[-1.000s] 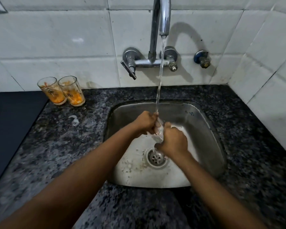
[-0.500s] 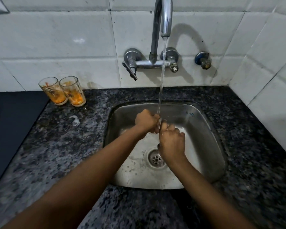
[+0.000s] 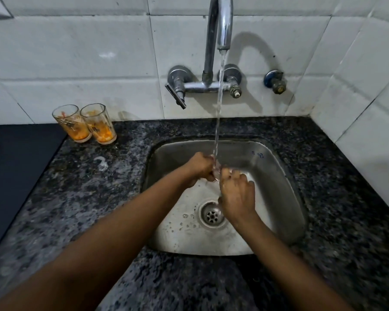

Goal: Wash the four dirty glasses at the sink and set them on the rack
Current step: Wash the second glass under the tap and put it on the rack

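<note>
- The left hand (image 3: 200, 166) and right hand (image 3: 237, 194) both curl round a small clear drinking glass (image 3: 216, 170), mostly hidden, under the running water stream (image 3: 218, 122) over the steel sink (image 3: 279, 176).
- Turn it slowly, judging by the flow, so water reaches inside.
- Two orange-stained glasses (image 3: 84, 123) wait on the dark speckled tabletop (image 3: 88, 187).

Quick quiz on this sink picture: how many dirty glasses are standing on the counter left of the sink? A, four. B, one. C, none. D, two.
D: two glasses smeared with orange residue stand side by side on the dark granite counter, against the tiled wall, left of the sink.
</note>
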